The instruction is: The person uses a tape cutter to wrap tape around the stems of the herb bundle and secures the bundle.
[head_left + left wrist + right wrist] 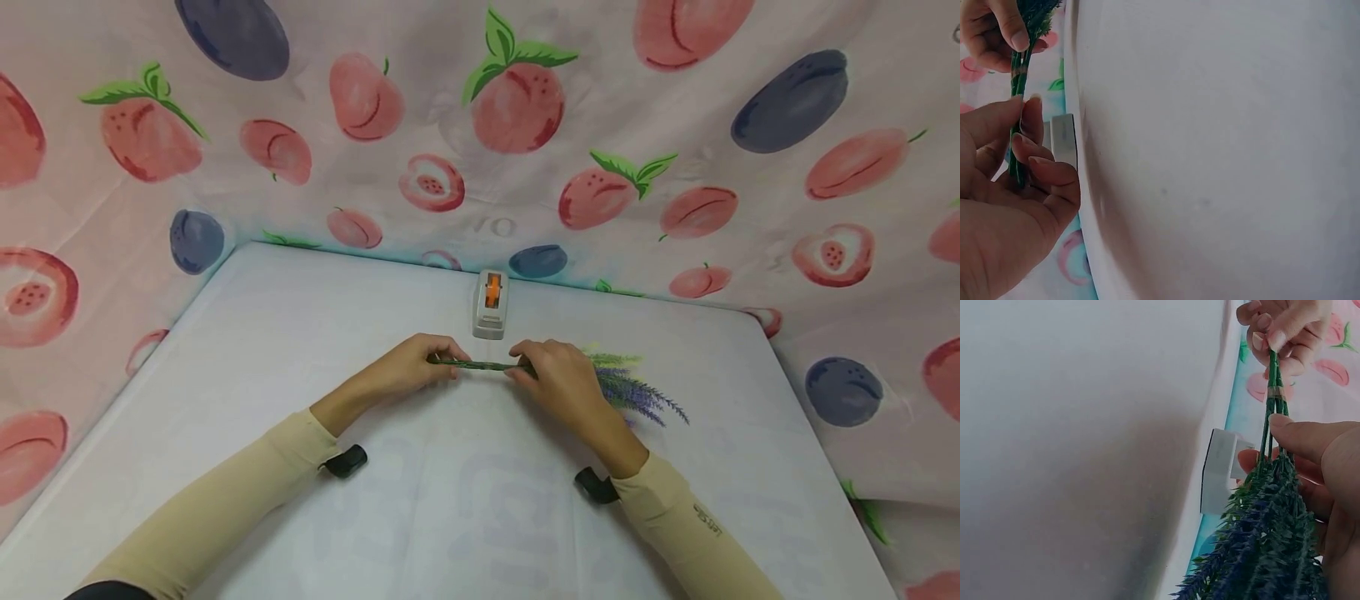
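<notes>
A bunch of lavender sprigs [637, 393], purple and yellow-green on long green stems, lies crosswise between my two hands. My left hand [411, 365] pinches the stem ends [1017, 174] between thumb and fingers. Closer to the blossoms, my right hand [564, 379] grips the same stems, and the flower heads fan out beyond it to the right. Between the hands a brownish band [1277, 394] wraps round the stems, seen in both wrist views. The right palm hides part of the bunch in the head view.
A grey tape dispenser [490, 325] with an orange roll core stands just behind the hands, near the back edge of the white table [315, 300]. Fruit-printed cloth [442, 100] hangs behind and at the sides. Each forearm wears a black wrist camera [347, 461].
</notes>
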Motion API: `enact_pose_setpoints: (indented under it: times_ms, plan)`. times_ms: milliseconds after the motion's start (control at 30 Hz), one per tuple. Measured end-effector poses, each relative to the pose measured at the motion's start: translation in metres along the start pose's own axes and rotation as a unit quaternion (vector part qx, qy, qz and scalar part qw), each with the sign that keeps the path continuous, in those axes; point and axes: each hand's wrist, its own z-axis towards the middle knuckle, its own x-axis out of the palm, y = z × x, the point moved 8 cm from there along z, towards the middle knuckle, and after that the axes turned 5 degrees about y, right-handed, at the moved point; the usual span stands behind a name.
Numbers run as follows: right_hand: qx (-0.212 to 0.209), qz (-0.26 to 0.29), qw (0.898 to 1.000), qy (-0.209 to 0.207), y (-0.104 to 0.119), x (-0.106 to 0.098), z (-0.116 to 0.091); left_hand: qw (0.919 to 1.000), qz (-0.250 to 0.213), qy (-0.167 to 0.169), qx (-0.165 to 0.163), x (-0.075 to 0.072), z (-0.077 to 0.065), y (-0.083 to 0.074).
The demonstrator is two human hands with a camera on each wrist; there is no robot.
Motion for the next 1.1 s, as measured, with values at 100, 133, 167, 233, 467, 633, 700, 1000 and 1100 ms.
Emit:
enact_pose_setpoints:
  times_ms: [100,133,167,233,467,633,700,1000,1100]
  plan:
    - [-0.007,-0.008,1.0,-0.001,0.002,0.0,0.001,0.9999,0.015,-0.006,0.004,-0.001,0.001,-0.001]
    - [-0.01,-0.013,1.0,0.0,0.002,0.0,0.002,0.9998,0.02,-0.009,0.006,-0.001,0.001,-0.001]
    - [-0.013,-0.019,1.0,0.001,0.003,0.001,0.002,0.9997,0.023,-0.011,0.006,-0.002,0.002,-0.002]
    - [-0.018,-0.031,0.999,0.005,0.005,0.001,0.003,0.9996,0.024,-0.016,0.005,-0.003,0.002,-0.002]
    - [-0.011,-0.051,0.998,0.027,0.005,0.004,0.006,0.9998,0.009,-0.014,-0.012,-0.003,0.002,-0.001]
    - [-0.015,-0.054,0.998,0.021,0.007,0.002,0.007,0.9995,0.011,-0.013,-0.027,-0.002,0.003,0.001]
    - [-0.025,-0.057,0.998,0.007,0.008,0.001,0.006,0.9993,0.014,-0.014,-0.031,-0.002,0.003,0.002]
    - [-0.051,-0.082,0.995,-0.029,0.01,0.0,0.003,0.9985,0.011,-0.032,-0.042,-0.004,0.003,0.002]
    - [-0.064,-0.091,0.993,-0.038,0.011,-0.001,0.002,0.9983,0.017,-0.033,-0.045,-0.006,0.003,0.002]
